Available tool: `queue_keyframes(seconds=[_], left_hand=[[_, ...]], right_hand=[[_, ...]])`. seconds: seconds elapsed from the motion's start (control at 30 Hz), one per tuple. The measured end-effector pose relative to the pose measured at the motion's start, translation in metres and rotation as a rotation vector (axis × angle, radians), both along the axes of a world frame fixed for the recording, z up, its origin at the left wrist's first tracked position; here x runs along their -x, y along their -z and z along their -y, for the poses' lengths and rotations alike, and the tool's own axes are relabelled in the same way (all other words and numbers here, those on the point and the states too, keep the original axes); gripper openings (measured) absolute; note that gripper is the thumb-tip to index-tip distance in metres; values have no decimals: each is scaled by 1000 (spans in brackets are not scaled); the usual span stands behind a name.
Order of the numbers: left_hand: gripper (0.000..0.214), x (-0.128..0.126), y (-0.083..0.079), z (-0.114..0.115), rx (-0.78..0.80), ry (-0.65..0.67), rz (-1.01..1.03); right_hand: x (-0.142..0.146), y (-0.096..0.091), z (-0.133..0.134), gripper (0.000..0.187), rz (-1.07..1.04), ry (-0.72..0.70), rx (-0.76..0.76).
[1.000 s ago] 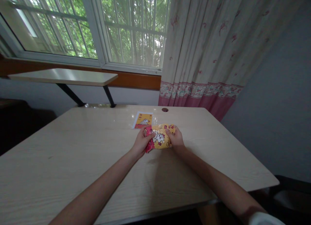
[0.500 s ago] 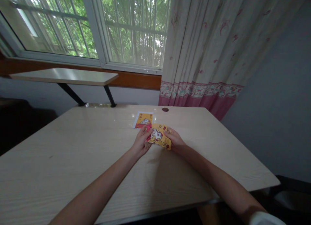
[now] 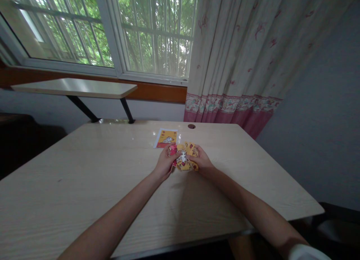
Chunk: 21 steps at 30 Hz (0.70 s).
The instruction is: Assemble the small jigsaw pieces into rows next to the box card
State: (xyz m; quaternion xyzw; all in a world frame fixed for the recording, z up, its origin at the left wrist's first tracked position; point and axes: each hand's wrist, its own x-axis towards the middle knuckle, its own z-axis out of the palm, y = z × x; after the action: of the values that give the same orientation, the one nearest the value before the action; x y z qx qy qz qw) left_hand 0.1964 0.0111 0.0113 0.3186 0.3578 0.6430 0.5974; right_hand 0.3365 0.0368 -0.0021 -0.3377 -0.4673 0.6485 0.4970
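Observation:
Both hands meet over the far middle of a pale wooden table point(image 3: 84, 185). My left hand point(image 3: 164, 163) and my right hand point(image 3: 201, 160) are closed on a bunched yellow and red printed piece point(image 3: 183, 159) with a white cartoon figure on it. The piece is crumpled between the fingers, held just above the tabletop. Just beyond my left hand a flat card point(image 3: 165, 138) with the same yellow and red print lies on the table.
A round cable hole point(image 3: 191, 126) sits near the table's far edge. A small side table point(image 3: 75, 88) on dark legs stands under the barred window. A cream and pink curtain point(image 3: 239, 65) hangs at the back right, beside a grey wall.
The printed piece was spread flat between my hands a second ago, then tilted up. Now it is squeezed into a smaller bunch as my hands have drawn closer together.

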Motion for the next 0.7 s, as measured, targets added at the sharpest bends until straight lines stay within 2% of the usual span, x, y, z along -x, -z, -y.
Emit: queue_keyframes(seconds=[0.23,0.43,0.6,0.7], left_hand=[[47,8,7,-9,-38,-87,-37],[51,10,11,-10,-37,-77,-16],[33,8,14,-10,-24,4,-67],[33,9,17,-12,-21,2,-73]], right_hand=[[-7,10,-13,48,74,125,-1],[-12,15,-18,37,181,149,-44],[-11,10,-18,25,244,156,-111],[-11,5,-16,20,279,164,-158]])
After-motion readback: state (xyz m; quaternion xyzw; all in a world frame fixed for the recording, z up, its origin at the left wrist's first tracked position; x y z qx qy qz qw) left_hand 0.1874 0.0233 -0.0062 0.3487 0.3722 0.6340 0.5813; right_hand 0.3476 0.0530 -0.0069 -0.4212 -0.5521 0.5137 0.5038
